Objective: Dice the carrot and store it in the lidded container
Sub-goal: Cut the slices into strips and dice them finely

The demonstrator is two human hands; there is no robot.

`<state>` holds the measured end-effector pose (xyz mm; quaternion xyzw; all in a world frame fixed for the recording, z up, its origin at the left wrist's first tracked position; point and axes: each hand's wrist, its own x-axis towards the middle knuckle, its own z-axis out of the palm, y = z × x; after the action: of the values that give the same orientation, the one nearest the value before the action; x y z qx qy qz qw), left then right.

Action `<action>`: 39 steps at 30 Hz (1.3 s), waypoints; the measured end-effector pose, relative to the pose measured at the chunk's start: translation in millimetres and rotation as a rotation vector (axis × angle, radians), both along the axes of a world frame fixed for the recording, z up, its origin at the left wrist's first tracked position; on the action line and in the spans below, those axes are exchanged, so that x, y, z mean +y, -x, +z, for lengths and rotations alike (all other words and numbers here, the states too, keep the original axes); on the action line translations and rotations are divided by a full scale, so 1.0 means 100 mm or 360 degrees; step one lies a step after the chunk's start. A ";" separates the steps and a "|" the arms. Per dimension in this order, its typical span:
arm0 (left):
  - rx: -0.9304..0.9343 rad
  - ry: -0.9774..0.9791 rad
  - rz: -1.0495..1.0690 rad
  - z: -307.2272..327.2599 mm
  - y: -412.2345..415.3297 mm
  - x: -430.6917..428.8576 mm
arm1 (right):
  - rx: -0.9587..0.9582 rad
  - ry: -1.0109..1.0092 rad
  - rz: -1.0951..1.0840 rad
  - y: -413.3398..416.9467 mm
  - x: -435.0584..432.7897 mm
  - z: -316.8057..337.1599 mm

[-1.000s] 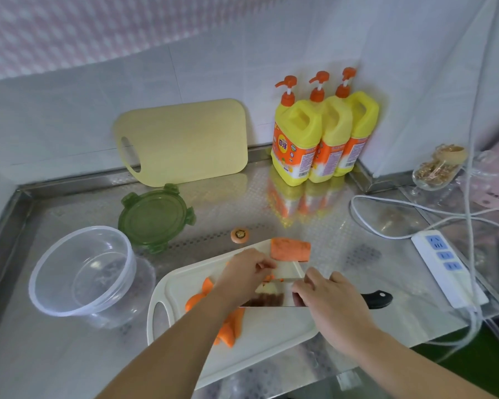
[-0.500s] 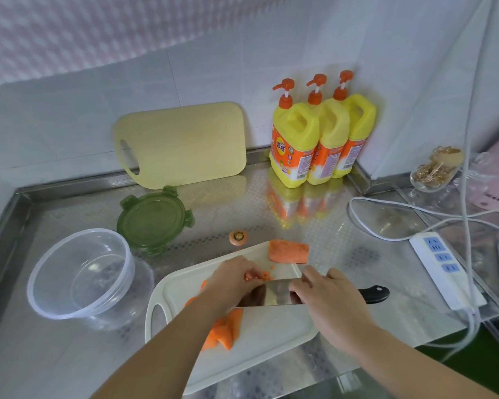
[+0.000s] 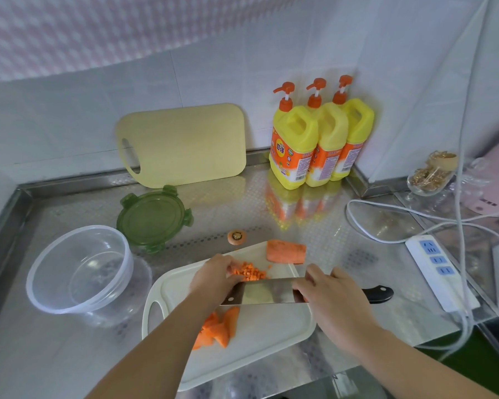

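On the white cutting board lie a small heap of diced carrot, a thick carrot chunk at the far edge and carrot slices near my forearm. My right hand grips the cleaver where blade meets black handle; the blade lies across the board just before the dice. My left hand is curled beside the dice, fingertips against them and the blade's far side. The clear container stands left of the board, its green lid behind it.
A cut carrot top lies on the steel counter beyond the board. A yellow cutting board leans on the wall; three yellow detergent bottles stand in the corner. A white power strip with cables lies right.
The camera view shifted slightly. The heap of small dice now shows beyond the blade, beside my left fingers; before, my left hand covered that spot. The cleaver stays across the board.
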<state>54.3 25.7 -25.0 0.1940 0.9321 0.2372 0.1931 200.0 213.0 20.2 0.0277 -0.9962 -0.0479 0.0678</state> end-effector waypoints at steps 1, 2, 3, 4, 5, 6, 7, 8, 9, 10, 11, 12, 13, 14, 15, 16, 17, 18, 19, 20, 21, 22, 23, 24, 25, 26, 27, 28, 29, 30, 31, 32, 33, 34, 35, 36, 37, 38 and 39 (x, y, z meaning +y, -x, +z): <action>0.0010 -0.0029 0.0050 -0.01 0.00 0.01 | -0.0011 -0.0005 -0.0005 -0.01 0.01 0.00; 0.0002 -0.0091 0.0092 0.00 0.00 0.03 | -0.0026 -0.0016 -0.0005 -0.01 0.02 0.00; -0.0038 -0.0162 0.0122 0.01 0.01 0.04 | -0.0043 -0.0028 -0.0002 -0.02 0.04 0.00; -0.0100 -0.0225 0.0135 0.02 0.02 0.05 | -0.0064 -0.0039 -0.0008 -0.03 0.05 0.01; -0.0170 -0.0246 0.0128 0.03 0.02 0.06 | -0.0079 -0.0045 -0.0013 -0.03 0.06 0.02; -0.0202 -0.0215 0.0098 0.05 0.02 0.06 | -0.0081 -0.0044 -0.0018 -0.03 0.06 0.03; -0.0191 -0.0138 0.0065 0.04 0.04 0.06 | -0.0082 -0.0041 -0.0022 -0.03 0.06 0.04; -0.0156 -0.0061 0.0047 0.03 0.06 0.06 | -0.0093 -0.0028 -0.0032 -0.04 0.06 0.05; -0.0128 -0.0009 0.0056 0.02 0.08 0.04 | -0.0105 -0.0014 -0.0042 -0.04 0.06 0.06; -0.0111 -0.0007 0.0081 0.00 0.09 0.03 | -0.0116 -0.0005 -0.0047 -0.05 0.06 0.07; -0.0109 -0.0043 0.0122 -0.01 0.11 0.02 | -0.0115 0.0004 -0.0048 -0.06 0.06 0.09; -0.0111 -0.0111 0.0169 -0.02 0.13 0.00 | -0.0114 0.0023 -0.0057 -0.06 0.05 0.11; -0.0114 -0.0185 0.0216 -0.01 0.14 -0.02 | -0.0112 0.0036 -0.0072 -0.07 0.06 0.12; -0.0126 -0.0247 0.0247 0.00 0.14 -0.05 | -0.0116 0.0050 -0.0105 -0.07 0.06 0.12; -0.0160 -0.0299 0.0264 0.00 0.15 -0.08 | -0.0127 0.0071 -0.0157 -0.06 0.07 0.12; -0.0209 -0.0345 0.0277 0.01 0.15 -0.11 | -0.0153 0.0111 -0.0200 -0.06 0.06 0.13; -0.0260 -0.0386 0.0298 0.02 0.15 -0.15 | -0.0200 0.0183 -0.0238 -0.06 0.05 0.12; -0.0285 -0.0414 0.0323 0.03 0.15 -0.20 | -0.0249 0.0273 -0.0274 -0.06 0.02 0.10; -0.0274 -0.0414 0.0348 0.03 0.14 -0.27 | -0.0307 0.0357 -0.0312 -0.04 0.00 0.08; -0.0225 -0.0360 0.0363 0.03 0.12 -0.34 | -0.0399 0.0478 -0.0340 -0.04 -0.03 0.05; -0.0168 -0.0257 0.0368 0.03 0.10 -0.41 | -0.0471 0.0634 -0.0364 -0.03 -0.09 0.05; -0.0101 -0.0123 0.0353 0.03 0.07 -0.47 | -0.0509 0.0768 -0.0394 -0.01 -0.16 0.02; -0.0051 0.0010 0.0322 0.00 0.04 -0.54 | -0.0525 0.0866 -0.0414 0.01 -0.24 0.00; -0.0034 0.0152 0.0265 -0.01 0.01 -0.58 | -0.0564 0.0932 -0.0426 0.02 -0.32 -0.05; -0.0039 0.0283 0.0187 -0.03 -0.04 -0.60 | -0.0604 0.0992 -0.0431 0.05 -0.40 -0.08; -0.0057 0.0400 0.0101 -0.03 -0.09 -0.60 | -0.0647 0.1045 -0.0428 0.07 -0.47 -0.12; -0.0079 0.0458 0.0053 -0.03 -0.13 -0.60 | -0.0681 0.1092 -0.0428 0.08 -0.53 -0.17; -0.0112 0.0473 0.0057 0.00 -0.17 -0.58 | -0.0695 0.1123 -0.0425 0.10 -0.59 -0.20; -0.0120 0.0452 0.0082 0.00 -0.20 -0.56 | -0.0706 0.1128 -0.0431 0.11 -0.63 -0.24; -0.0108 0.0423 0.0106 0.01 -0.22 -0.55 | -0.0709 0.1122 -0.0441 0.12 -0.66 -0.26; -0.0079 0.0396 0.0120 0.02 -0.23 -0.53 | -0.0715 0.1111 -0.0457 0.12 -0.68 -0.27; -0.0062 0.0386 0.0143 0.02 -0.24 -0.53 | -0.0716 0.1093 -0.0475 0.13 -0.70 -0.30; -0.0056 0.0365 0.0183 0.01 -0.23 -0.52 | -0.0713 0.1072 -0.0491 0.14 -0.71 -0.31; -0.0065 0.0353 0.0225 0.01 -0.23 -0.51 | -0.0705 0.1059 -0.0498 0.15 -0.71 -0.30; -0.0077 0.0349 0.0250 0.01 -0.21 -0.49 | -0.0706 0.1048 -0.0505 0.15 -0.71 -0.29; -0.0088 0.0363 0.0263 0.01 -0.20 -0.46 | -0.0702 0.1035 -0.0511 0.16 -0.70 -0.28; -0.0097 0.0370 0.0284 0.00 -0.18 -0.44 | -0.0696 0.1013 -0.0526 0.17 -0.69 -0.27; -0.0127 0.0362 0.0306 0.00 -0.16 -0.41 | -0.0677 0.0983 -0.0549 0.17 -0.67 -0.26; -0.0163 0.0341 0.0324 0.01 -0.14 -0.40 | -0.0658 0.0953 -0.0583 0.18 -0.64 -0.24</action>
<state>68.5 -14.4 -24.1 0.0646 0.9558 0.1643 0.2350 182.1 149.1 -4.3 -0.1621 -0.9472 0.2396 -0.1383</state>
